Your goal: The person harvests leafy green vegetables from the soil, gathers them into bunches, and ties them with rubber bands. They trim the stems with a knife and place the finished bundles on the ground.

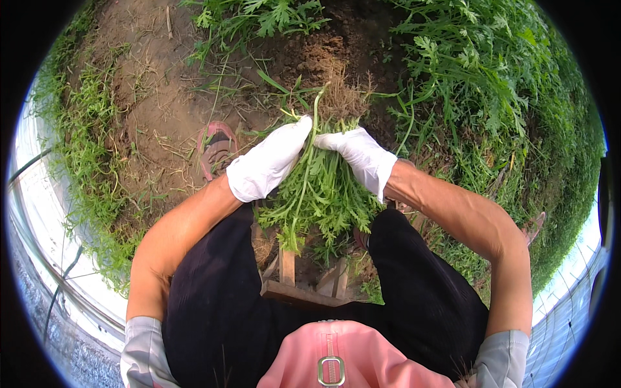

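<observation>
A bunch of leafy greens [330, 194], with lobed leaves like garland chrysanthemum, hangs between my knees, leaves towards me. Its tangled brown roots [342, 99] point away from me. My right hand [361, 155], in a white glove, grips the bunch just below the roots, thumb across the stems. My left hand [274, 157], gloved the same way, closes on the bunch's left side; its fingers are hidden underneath. One long pale stem [313, 131] lies apart from the others, against my left thumb.
Dense greens [485, 72] grow at the right, with another clump [271, 17] ahead. Bare soil [160, 97] with loose stalks spreads at the left. Under me is a wooden stool [301, 293]. White sheeting [53, 194] borders the far left. My shoe [218, 148] stands on the soil.
</observation>
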Tool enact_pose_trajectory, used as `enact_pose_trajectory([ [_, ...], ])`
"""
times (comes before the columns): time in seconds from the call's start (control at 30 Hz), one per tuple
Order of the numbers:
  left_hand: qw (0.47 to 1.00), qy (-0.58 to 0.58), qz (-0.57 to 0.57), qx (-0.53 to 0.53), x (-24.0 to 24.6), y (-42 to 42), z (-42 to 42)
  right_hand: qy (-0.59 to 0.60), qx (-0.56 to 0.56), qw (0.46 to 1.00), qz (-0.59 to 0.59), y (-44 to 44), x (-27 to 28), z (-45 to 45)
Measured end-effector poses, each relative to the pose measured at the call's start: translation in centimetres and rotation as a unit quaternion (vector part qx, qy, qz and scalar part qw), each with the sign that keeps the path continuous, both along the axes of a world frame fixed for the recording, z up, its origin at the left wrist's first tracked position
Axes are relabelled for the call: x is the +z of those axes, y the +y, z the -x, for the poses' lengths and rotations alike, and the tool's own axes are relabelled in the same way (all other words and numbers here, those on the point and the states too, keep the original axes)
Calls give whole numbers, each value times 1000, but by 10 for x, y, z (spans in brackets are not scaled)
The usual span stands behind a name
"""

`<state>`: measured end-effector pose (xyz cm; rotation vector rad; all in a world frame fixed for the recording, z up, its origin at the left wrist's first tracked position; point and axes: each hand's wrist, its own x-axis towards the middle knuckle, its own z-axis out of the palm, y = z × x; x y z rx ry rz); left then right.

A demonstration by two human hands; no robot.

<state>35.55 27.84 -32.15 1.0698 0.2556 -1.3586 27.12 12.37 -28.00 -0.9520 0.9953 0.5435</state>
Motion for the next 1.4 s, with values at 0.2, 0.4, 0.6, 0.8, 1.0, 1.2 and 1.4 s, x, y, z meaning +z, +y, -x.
enact_pose_trajectory([
  [0.2, 999, 37, 13, 21, 18, -8, -7, 24, -39, 999, -12, 0, -8, 3],
  [0.4, 971, -183, -118, -99, 32, -5, -14, 59, -82, 995, 25, -3, -18, 9],
  [0.6, 890, -412, -94, -174, 28, -5, -7, 81, -90, 990, 66, 2, -20, 2],
  [0.8, 819, -482, -103, -292, 41, -8, -12, 110, -145, 983, 36, -6, -14, -2],
  [1.0, 885, -318, -98, -327, 37, -6, -17, 31, -113, 992, -43, -9, -18, 6],
  [1.2, 836, -433, -48, -335, 35, 2, -32, 33, -120, 987, -100, -12, -1, 1],
  [1.4, 990, 21, 127, -63, 41, 14, -37, -51, -66, 988, -128, -4, 51, -26],
])
